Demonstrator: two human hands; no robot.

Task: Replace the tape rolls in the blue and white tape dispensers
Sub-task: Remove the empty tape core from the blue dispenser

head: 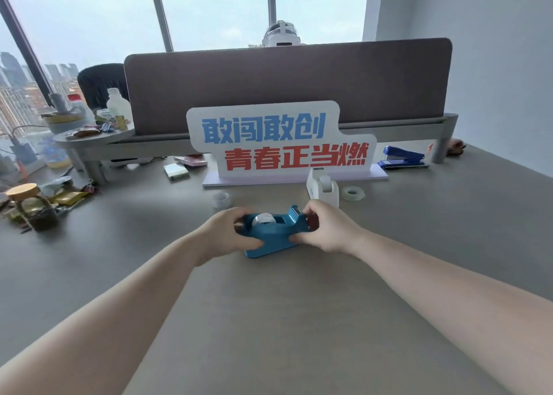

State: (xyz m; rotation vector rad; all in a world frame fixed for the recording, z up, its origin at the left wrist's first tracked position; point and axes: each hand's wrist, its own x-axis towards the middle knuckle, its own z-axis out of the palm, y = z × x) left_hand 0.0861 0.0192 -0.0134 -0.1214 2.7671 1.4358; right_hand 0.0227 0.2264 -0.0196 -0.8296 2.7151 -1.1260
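Note:
The blue tape dispenser (273, 236) rests on the grey desk (269, 320) in the middle, with a clear tape roll (264, 218) seated in its well. My left hand (230, 233) grips its left end. My right hand (326, 228) holds its right end by the cutter. Behind it stands the white tape dispenser (322, 186), upright and untouched. One loose clear tape roll (353, 193) lies to the right of the white dispenser. Another small roll (222, 199) lies to the left, behind my left hand.
A standing sign with blue and red characters (281, 143) is behind the dispensers. A blue stapler (402, 156) lies at the back right, sticky notes (176, 171) at the back left. A jar (33, 207) and wrappers crowd the left edge. A partition (287, 80) closes the back.

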